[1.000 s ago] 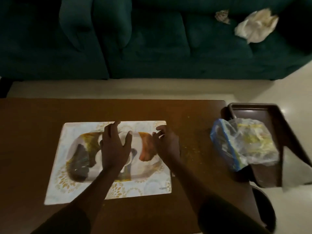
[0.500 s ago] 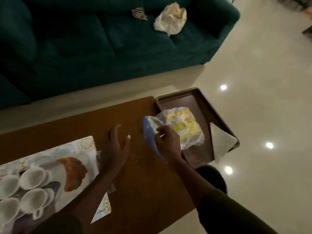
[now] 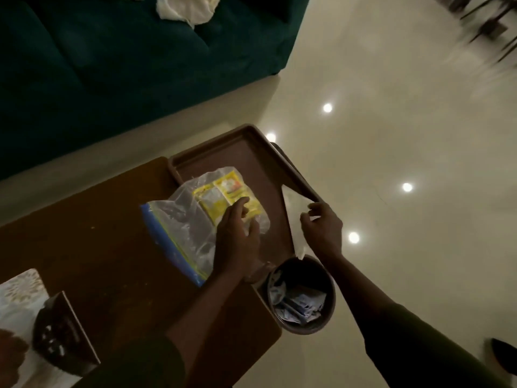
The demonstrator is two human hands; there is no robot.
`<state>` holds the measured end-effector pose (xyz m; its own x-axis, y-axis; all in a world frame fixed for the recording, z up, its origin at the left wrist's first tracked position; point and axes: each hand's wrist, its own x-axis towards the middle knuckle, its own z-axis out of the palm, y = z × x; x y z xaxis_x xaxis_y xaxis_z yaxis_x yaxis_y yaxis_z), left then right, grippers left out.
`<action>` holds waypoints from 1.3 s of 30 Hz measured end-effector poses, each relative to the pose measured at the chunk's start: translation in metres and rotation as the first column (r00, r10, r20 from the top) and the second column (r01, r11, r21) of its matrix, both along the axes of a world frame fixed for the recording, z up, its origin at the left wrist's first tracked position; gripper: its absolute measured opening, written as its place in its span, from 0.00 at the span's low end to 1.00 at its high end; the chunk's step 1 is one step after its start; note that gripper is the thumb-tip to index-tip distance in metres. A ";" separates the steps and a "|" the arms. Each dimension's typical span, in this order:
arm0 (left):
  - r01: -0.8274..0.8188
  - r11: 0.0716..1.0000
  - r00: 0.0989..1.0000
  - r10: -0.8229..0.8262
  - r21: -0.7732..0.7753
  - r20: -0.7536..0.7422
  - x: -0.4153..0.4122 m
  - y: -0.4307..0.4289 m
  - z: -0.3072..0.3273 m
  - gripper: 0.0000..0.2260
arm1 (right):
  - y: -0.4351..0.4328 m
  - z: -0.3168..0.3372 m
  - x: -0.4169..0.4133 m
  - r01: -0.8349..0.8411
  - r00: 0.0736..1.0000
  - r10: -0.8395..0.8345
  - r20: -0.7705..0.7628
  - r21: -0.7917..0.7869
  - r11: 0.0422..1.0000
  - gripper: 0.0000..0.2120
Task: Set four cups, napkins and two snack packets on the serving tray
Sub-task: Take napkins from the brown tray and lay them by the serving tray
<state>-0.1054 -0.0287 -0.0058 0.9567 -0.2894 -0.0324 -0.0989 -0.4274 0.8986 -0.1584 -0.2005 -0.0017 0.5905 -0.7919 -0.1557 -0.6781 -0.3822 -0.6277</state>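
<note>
A brown serving tray [image 3: 246,152] sits at the right end of the wooden table [image 3: 98,233], overhanging its edge. A clear zip bag [image 3: 181,219] with a blue seal lies half on the tray and holds yellow snack packets [image 3: 221,194]. My left hand [image 3: 237,233] rests on the bag over the packets, fingers curled on the plastic. My right hand [image 3: 321,231] pinches the white napkin [image 3: 291,200] lying along the tray's right rim. No cups are in view as objects.
A round bin [image 3: 302,292] with crumpled paper stands on the floor below the tray. A printed placemat [image 3: 19,292] and a dark holder [image 3: 61,334] lie at the table's lower left. A green sofa [image 3: 112,65] with a white cloth [image 3: 187,7] is behind. Pale floor lies to the right.
My view has swung right from the placemat to the tray. My left hand moved from the table onto the bag. My right hand left the bag and took the napkin.
</note>
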 end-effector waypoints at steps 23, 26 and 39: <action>0.047 0.991 0.852 -0.106 -0.126 -0.513 -0.003 -0.049 -0.032 0.16 | -0.030 -0.016 0.030 0.053 0.998 -0.049 -0.050 0.079 0.995 0.19; -0.126 0.970 0.789 -0.029 -0.208 -0.614 0.004 -0.043 -0.020 0.17 | -0.008 0.009 0.043 -0.015 0.991 -0.004 0.134 0.142 0.990 0.14; -0.620 0.719 0.534 0.094 -0.313 -0.840 0.029 0.062 0.023 0.16 | 0.145 0.050 0.072 -0.330 0.893 0.111 0.437 0.466 0.821 0.12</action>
